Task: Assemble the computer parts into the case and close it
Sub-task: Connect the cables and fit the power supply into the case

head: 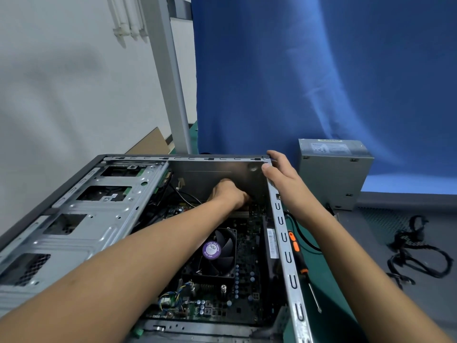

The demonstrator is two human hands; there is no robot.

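Nearest, in the floor of the open case (293, 280): motherboard (247, 243), carrying a black cooler fan (217, 248) with a purple round label; thin coloured wires (173, 297) at the case's near edge. Along the case's left side: bare metal drive cage (94, 214). Just outside the case's right rim, on the green mat (329, 280): orange-and-black screwdriver (296, 248), lying roughly parallel to the rim. Well to the right of the case: tangled black cable (408, 240) on a grey perforated panel (385, 219). Deeper in the case, beyond the fan: left hand (227, 194), reaching down to the board close to the far wall, knuckles up, fingers curled under and hidden; cannot tell whether pinching anything. At the case's far right corner: right hand (279, 174), clamping the corner, thumb pressed on the inside face, fingers wrapped over the outer edge. Beyond that corner, apart from the case: grey power supply (331, 169), standing upright. Behind the case: blue cloth (321, 70) and a pale wall (61, 82).
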